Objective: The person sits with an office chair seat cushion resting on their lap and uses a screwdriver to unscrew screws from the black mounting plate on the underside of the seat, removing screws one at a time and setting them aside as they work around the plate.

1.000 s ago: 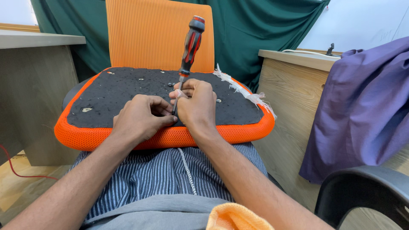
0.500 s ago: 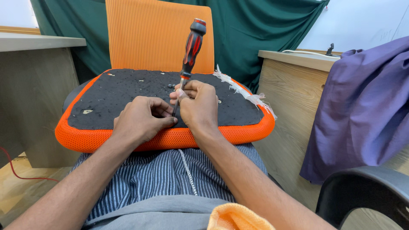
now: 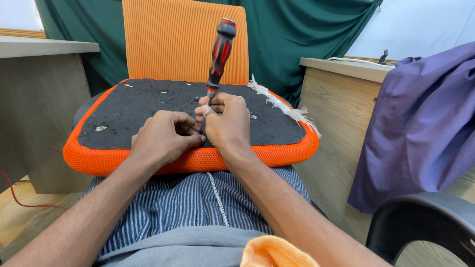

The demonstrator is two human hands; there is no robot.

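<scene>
Far left: a wooden desk (image 3: 39, 49) stood beside the lap; a red cable (image 3: 20, 200) lay on the floor below it.
Seat cushion: an orange mesh-edged seat cushion (image 3: 123, 160) lay upside down across the lap, its black underside (image 3: 148, 106) facing up, an orange chair back (image 3: 183, 39) behind it.
Left hand: the left hand (image 3: 166, 138) rested curled on the black underside near the front edge, fingertips pinched by the tool's shaft; what they pinched could not be told.
Screwdriver: a red-and-black screwdriver (image 3: 220, 52) stood almost upright, handle leaning slightly right, tip down on the underside between the two hands.
Right hand: the right hand (image 3: 227, 121) was closed round the lower shaft, touching the left hand.
Right edge: frayed white fabric (image 3: 284, 106) trailed along the cushion's rim.
Far right: a purple cloth (image 3: 420, 128) hung over a second desk (image 3: 341, 71); a black chair arm (image 3: 425, 222) sat low in the corner.
</scene>
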